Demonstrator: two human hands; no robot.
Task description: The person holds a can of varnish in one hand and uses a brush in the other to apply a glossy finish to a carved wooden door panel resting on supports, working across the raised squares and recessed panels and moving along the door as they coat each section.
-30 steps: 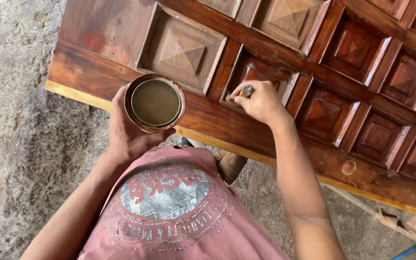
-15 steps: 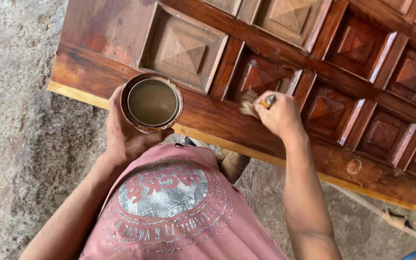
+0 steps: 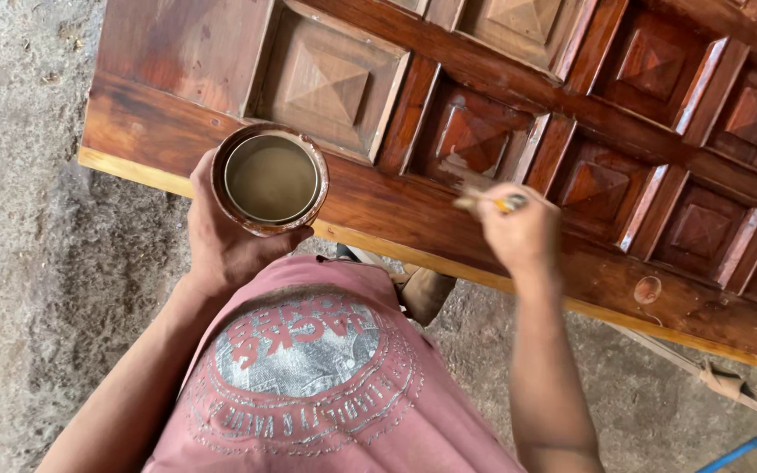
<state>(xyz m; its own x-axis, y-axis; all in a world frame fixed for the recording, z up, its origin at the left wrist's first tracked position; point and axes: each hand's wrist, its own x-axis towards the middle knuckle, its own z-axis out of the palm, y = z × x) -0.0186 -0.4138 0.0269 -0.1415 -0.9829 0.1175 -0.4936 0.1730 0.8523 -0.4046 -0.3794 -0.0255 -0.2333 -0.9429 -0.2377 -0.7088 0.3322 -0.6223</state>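
My left hand (image 3: 225, 241) grips a round tin (image 3: 271, 179) from below; the tin holds a murky brown-grey liquid and its rim is stained dark. It hangs over the near rail of a carved wooden door (image 3: 177, 61) that lies flat in front of me. My right hand (image 3: 523, 232) is closed on a small brush (image 3: 491, 202), blurred, whose tip points left onto the glossy wood beside a raised diamond panel (image 3: 475, 140). Much of the door's surface looks wet and reddish-brown.
The door has several square panels with pyramid centres and a pale unfinished near edge (image 3: 449, 267). Rough grey concrete floor (image 3: 19, 219) lies to the left and below. A wooden support (image 3: 720, 381) and a blue strip (image 3: 742, 448) show at lower right. My foot (image 3: 427, 293) is under the door's edge.
My right hand has moved rightward along the door's lower rail with the brush. The tin in my left hand has stayed in place.
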